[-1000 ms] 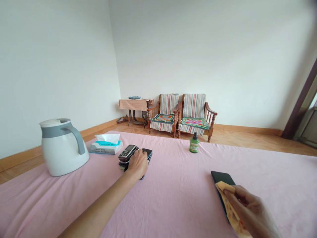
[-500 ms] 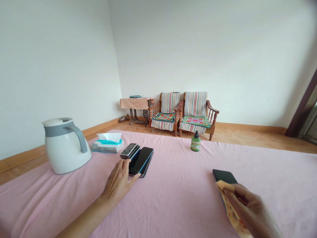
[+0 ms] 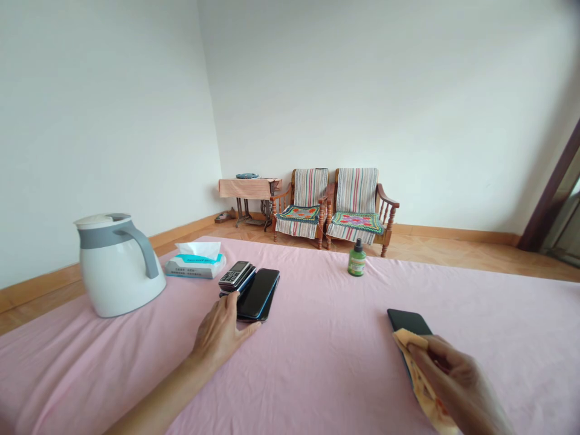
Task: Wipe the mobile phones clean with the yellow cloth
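On the left, my left hand (image 3: 222,332) rests at the near end of a stack of phones, thumb and fingers spread apart around the corner of a black smartphone with a blue edge (image 3: 259,293). That smartphone lies on top of another dark phone. A silver keypad phone (image 3: 234,275) tops the pile just left of it. At the lower right, my right hand (image 3: 453,368) pinches a yellow cloth (image 3: 412,339). The cloth lies over the near part of another dark smartphone (image 3: 410,321), whose far end shows; the rest is hidden.
A white and grey jug (image 3: 118,272) stands at the left, beside a tissue pack (image 3: 194,261). A green spray bottle (image 3: 357,260) stands near the far edge of the pink sheet (image 3: 326,362). Beyond are two wooden chairs (image 3: 356,199) and a cloth-covered sewing table (image 3: 249,188).
The blue-edged smartphone, tilted before, now lies flatter on the phone below. My left thumb has shifted slightly off its near edge. My right hand and the cloth look nearly unchanged.
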`<move>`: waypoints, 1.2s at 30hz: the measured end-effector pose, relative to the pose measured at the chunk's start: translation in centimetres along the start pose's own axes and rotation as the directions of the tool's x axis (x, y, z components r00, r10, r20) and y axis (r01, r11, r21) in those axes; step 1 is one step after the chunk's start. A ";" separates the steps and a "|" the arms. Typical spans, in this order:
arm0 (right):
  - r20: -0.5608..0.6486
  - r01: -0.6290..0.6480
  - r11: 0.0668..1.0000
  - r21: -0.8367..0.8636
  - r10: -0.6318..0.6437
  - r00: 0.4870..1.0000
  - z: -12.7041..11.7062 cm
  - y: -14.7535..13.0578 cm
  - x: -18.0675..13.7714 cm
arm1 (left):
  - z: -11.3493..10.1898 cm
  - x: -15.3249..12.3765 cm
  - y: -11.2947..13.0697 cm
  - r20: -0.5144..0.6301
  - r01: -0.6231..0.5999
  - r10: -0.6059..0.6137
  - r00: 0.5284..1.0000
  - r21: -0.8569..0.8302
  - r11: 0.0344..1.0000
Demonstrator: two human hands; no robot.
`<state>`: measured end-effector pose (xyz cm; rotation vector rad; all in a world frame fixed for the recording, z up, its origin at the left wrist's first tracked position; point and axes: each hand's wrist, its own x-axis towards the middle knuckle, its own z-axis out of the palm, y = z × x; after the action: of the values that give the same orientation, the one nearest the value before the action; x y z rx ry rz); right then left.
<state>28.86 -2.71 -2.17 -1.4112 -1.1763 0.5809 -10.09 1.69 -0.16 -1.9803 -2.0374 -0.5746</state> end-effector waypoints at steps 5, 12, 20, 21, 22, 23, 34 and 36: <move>0.111 -0.043 0.998 -0.044 0.048 0.993 -0.7 0.8 0.8 | 0.0 0.0 1.0 -0.022 -0.036 0.037 0.999 0.029 0.999; 0.104 -0.038 0.998 -0.048 0.042 0.994 -0.8 1.1 1.1 | 1.0 0.2 2.3 -0.075 -0.066 0.070 0.995 0.056 0.996; 0.014 -0.044 0.998 0.042 0.043 0.999 0.0 0.4 0.2 | 1.4 0.5 1.6 -0.141 -0.084 0.084 0.987 0.006 0.996; 0.031 -0.058 0.997 0.051 0.056 0.998 -0.1 0.5 0.3 | 1.4 0.4 1.5 -0.145 -0.087 0.086 0.986 0.001 0.996; 0.047 -0.062 0.997 0.051 0.060 0.997 -0.1 0.7 0.4 | 1.4 0.4 1.4 -0.147 -0.090 0.088 0.985 -0.001 0.996; 0.064 -0.060 0.997 0.044 0.057 0.996 -0.3 0.9 0.5 | 1.3 0.3 1.3 -0.147 -0.091 0.090 0.985 -0.001 0.996; 0.100 -0.078 0.997 -0.013 0.079 0.992 -0.9 1.9 1.2 | 1.0 0.1 1.6 -0.091 -0.036 0.041 0.995 0.061 0.997; 0.082 -0.071 0.997 -0.014 0.072 0.994 -0.7 1.4 0.9 | 1.1 0.2 1.7 -0.085 -0.030 0.036 0.996 0.067 0.997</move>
<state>30.25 -2.00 -3.11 -1.4555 -1.1991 0.6892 -8.28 2.33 -0.85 -1.9142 -1.9443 -0.5684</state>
